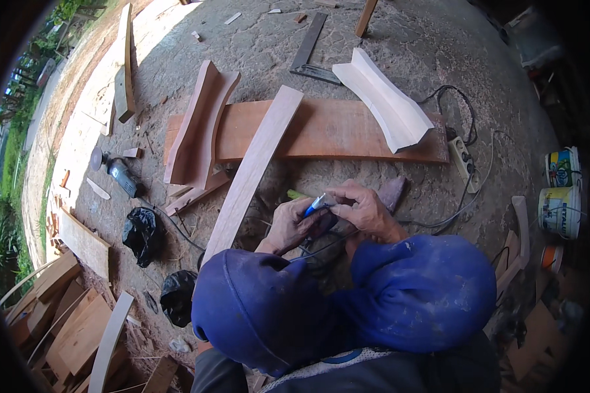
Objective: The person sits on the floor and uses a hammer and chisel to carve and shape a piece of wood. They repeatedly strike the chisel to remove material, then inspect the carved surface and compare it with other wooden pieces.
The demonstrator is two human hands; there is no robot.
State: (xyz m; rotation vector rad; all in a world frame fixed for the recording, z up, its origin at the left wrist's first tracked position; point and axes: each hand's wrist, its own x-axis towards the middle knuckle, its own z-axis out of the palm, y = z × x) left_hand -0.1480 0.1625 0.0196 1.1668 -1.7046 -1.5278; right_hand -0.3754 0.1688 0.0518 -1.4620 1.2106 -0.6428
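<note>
Between my knees, my left hand (290, 224) is closed around a slim blue object (316, 205) with a pale, silvery end; its exact kind is unclear. My right hand (367, 211) meets it from the right, thumb and fingers pinched together at that silvery end. Whatever lies inside the right fingers is hidden. A short green piece (296, 194) shows just beyond the left hand. A long pale board (255, 170) slants past my left knee and crosses a wide reddish plank (321, 131). Two curved wooden pieces with angled sides, one brown (202, 128) and one pale (383, 101), rest on that plank.
An angle grinder (121, 177) lies at the left, near two black plastic bags (142, 236). Wood offcuts (78, 327) pile up lower left. A metal square (308, 49) lies beyond the plank. Cables run to a socket strip (464, 164) at right; buckets (560, 213) stand farther right.
</note>
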